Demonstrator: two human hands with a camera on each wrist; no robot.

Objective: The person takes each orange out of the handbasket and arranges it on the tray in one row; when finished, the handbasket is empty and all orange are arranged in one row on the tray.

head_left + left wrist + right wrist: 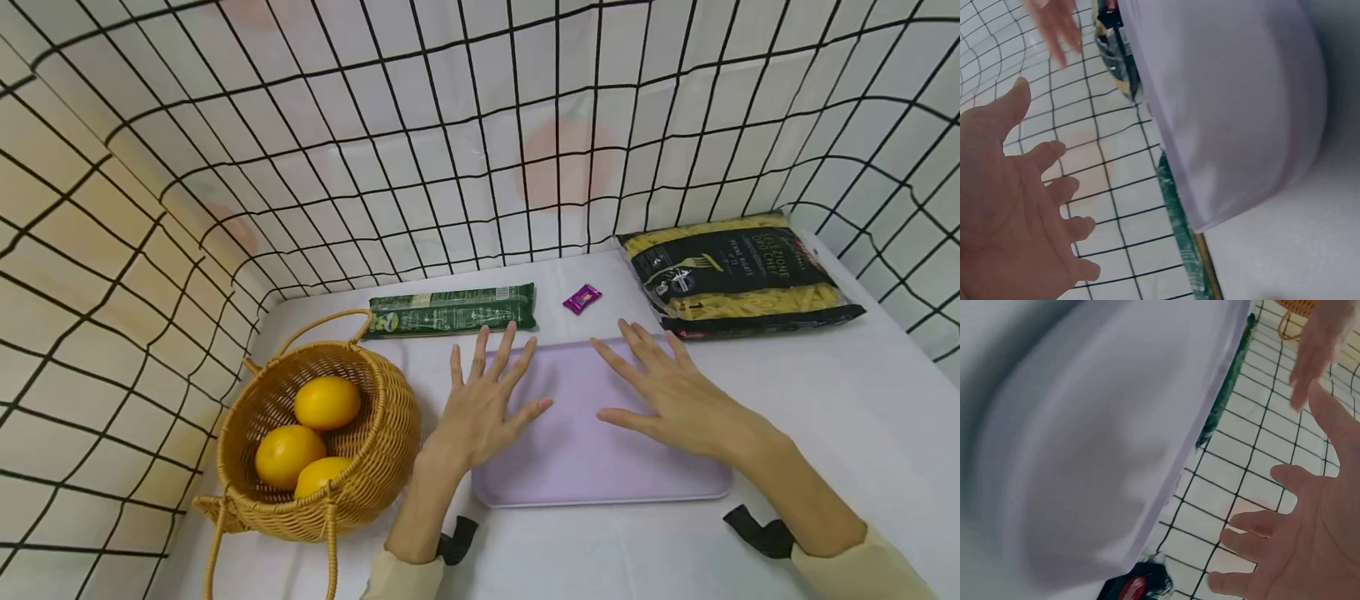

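Note:
Both hands are held over the lilac tray with fingers spread and nothing in them. My left hand hovers above the tray's left side, palm down, its fingertips near the green packet. Over the right side is my right hand, its fingers pointing up and left toward the far rim. In the left wrist view the left hand shows its bare palm; the right wrist view shows the right palm bare as well. Beyond the tray lies a small purple wrapped sweet.
A wicker basket holding several yellow-orange fruits stands at the left, its handles sticking out. A bag of penne pasta lies at the back right. Black wire mesh walls the table at the back and sides.

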